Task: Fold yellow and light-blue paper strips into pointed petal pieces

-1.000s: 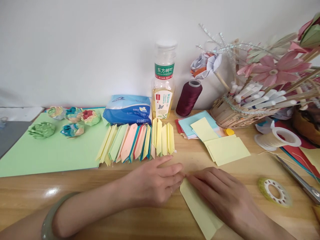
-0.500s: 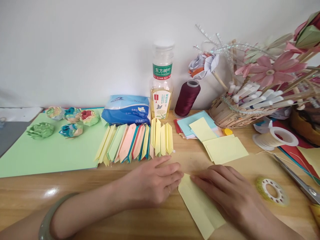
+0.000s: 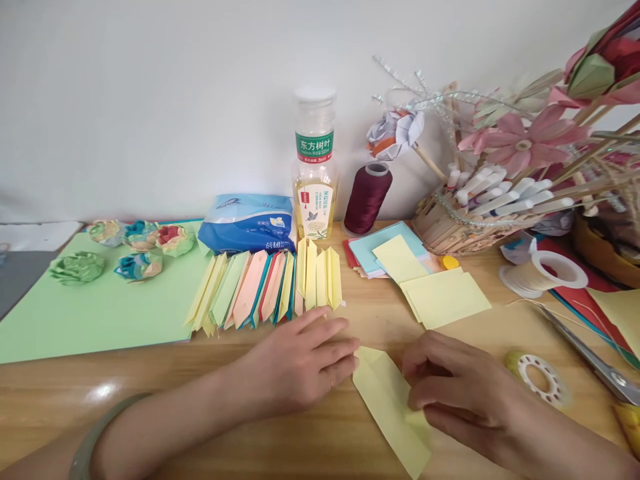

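Note:
A pale yellow sheet of paper [image 3: 385, 407] lies slantwise on the wooden table, with folded corners at its top end and a crease down its length. My left hand [image 3: 310, 357] rests flat to its left, fingers stretched out, the fingertips at the paper's top left corner. At the paper's right edge my right hand [image 3: 460, 387] is closed, its curled fingers pinching that edge and lifting it a little. Part of the edge is hidden behind those fingers. Beyond my left hand stands a row of folded paper strips [image 3: 255, 287] in yellow, green, pink, red and blue.
Yellow paper slips [image 3: 445, 300] lie behind my right hand. To the right are a tape roll [image 3: 540, 377], scissors [image 3: 590, 357] and a thread spool [image 3: 545, 270]. A bottle [image 3: 315, 193], tissue pack [image 3: 247, 223] and basket [image 3: 460, 223] stand along the wall. Paper flowers [image 3: 77, 268] sit left.
My right hand has gone from lying flat along the paper to curled fingers gripping its right edge. My left hand stays at the top left corner. The view has shifted slightly.

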`<state>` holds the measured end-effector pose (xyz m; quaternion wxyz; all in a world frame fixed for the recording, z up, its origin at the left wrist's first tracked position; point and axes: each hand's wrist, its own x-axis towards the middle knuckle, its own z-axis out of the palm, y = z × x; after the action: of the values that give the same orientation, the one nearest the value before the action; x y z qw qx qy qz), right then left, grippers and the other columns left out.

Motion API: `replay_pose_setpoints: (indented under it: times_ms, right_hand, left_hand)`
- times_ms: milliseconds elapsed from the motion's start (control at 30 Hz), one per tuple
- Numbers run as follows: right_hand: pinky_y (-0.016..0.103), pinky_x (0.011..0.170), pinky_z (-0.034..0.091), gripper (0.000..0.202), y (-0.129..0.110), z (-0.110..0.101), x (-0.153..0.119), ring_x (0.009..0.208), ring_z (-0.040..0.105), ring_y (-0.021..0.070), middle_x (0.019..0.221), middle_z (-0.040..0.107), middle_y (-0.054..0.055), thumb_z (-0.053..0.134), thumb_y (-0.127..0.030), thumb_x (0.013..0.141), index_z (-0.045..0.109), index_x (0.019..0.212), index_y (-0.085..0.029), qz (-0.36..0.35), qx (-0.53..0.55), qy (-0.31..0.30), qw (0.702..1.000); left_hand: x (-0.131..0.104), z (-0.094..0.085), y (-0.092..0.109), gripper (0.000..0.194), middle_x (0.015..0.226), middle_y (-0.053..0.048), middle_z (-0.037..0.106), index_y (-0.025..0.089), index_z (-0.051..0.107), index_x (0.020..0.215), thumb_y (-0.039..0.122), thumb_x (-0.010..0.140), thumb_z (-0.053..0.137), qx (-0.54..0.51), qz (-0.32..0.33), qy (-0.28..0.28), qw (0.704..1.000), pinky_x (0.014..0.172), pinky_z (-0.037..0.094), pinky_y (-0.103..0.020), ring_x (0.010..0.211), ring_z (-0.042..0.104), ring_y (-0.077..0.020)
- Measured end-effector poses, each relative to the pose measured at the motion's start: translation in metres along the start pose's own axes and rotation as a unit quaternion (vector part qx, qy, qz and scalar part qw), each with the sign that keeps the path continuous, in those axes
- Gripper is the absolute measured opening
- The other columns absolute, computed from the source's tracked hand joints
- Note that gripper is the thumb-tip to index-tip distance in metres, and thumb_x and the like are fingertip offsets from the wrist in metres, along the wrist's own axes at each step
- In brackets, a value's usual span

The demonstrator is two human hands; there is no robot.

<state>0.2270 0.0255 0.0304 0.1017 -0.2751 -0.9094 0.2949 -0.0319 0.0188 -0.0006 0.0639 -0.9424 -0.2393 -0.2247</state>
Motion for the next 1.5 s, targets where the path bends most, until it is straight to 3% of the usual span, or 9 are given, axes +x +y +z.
replay_pose_setpoints:
  times_ms: [133,267,433,733,967,1100,1500]
  right_hand:
    - [0.027,0.059,0.043,0.018,0.0,0.017,0.001,0.07,0.054,0.0147,0.08,0.059,0.005,0.044,-0.016,0.09,0.06,0.083,-0.019,-0.011,-0.087,0.1,0.991]
    - [0.026,0.057,0.042,0.02,0.0,0.03,0.0,0.069,0.055,0.0142,0.082,0.059,0.005,0.041,-0.014,0.091,0.06,0.09,-0.019,-0.004,-0.143,0.16,0.977]
    - [0.027,0.06,0.042,0.016,-0.002,0.034,0.001,0.073,0.055,0.0151,0.086,0.06,0.005,0.045,-0.012,0.089,0.059,0.095,-0.018,-0.022,-0.13,0.144,0.981]
    - [0.028,0.06,0.041,0.01,-0.003,0.035,0.007,0.071,0.052,0.0157,0.078,0.059,0.004,0.052,-0.015,0.088,0.061,0.09,-0.018,-0.035,-0.09,0.14,0.985]
    - [0.026,0.058,0.042,0.014,-0.01,0.036,0.009,0.069,0.054,0.0143,0.077,0.058,0.003,0.048,-0.015,0.089,0.061,0.084,-0.019,0.029,-0.029,0.152,0.988]
    - [0.025,0.056,0.043,0.016,-0.013,0.041,0.011,0.066,0.054,0.0137,0.074,0.057,0.003,0.047,-0.015,0.088,0.058,0.078,-0.019,0.067,-0.028,0.162,0.984]
    - [0.024,0.051,0.042,0.016,-0.015,0.047,0.015,0.059,0.052,0.0131,0.068,0.055,0.002,0.047,-0.014,0.085,0.054,0.072,-0.019,0.086,-0.059,0.202,0.974]
  left_hand:
    - [0.003,-0.008,0.006,0.025,0.108,-0.01,0.067,0.01,0.063,0.107,0.013,0.093,0.042,0.043,-0.009,0.035,0.998,0.094,0.044,-0.039,0.104,0.057,-0.0207]
    - [0.003,-0.011,0.021,0.025,0.106,-0.007,0.067,0.01,0.064,0.104,0.013,0.091,0.043,-0.014,0.018,0.036,0.999,0.091,0.046,-0.032,0.096,0.058,-0.0168]
    - [-0.003,-0.005,0.036,0.03,0.106,-0.01,0.066,0.008,0.066,0.102,0.011,0.09,0.038,0.005,0.036,-0.001,0.999,0.092,0.046,-0.035,0.101,0.056,-0.0191]
    - [-0.003,-0.002,0.033,0.03,0.104,-0.015,0.067,0.006,0.065,0.098,0.01,0.089,0.037,0.04,-0.008,0.012,0.999,0.088,0.048,-0.04,0.096,0.061,-0.0242]
    - [-0.007,0.002,0.037,0.026,0.11,-0.014,0.064,0.005,0.064,0.102,0.009,0.088,0.042,0.02,-0.003,0.002,1.0,0.092,0.045,-0.039,0.101,0.057,-0.0225]
    - [-0.007,0.003,0.036,0.026,0.104,-0.011,0.065,0.005,0.066,0.095,0.007,0.088,0.041,0.001,-0.002,0.013,1.0,0.093,0.045,-0.038,0.097,0.057,-0.0213]
    - [-0.002,0.0,0.038,0.032,0.097,-0.013,0.065,0.0,0.062,0.105,0.008,0.091,0.034,-0.019,-0.009,0.004,1.0,0.088,0.049,-0.036,0.093,0.059,-0.0225]
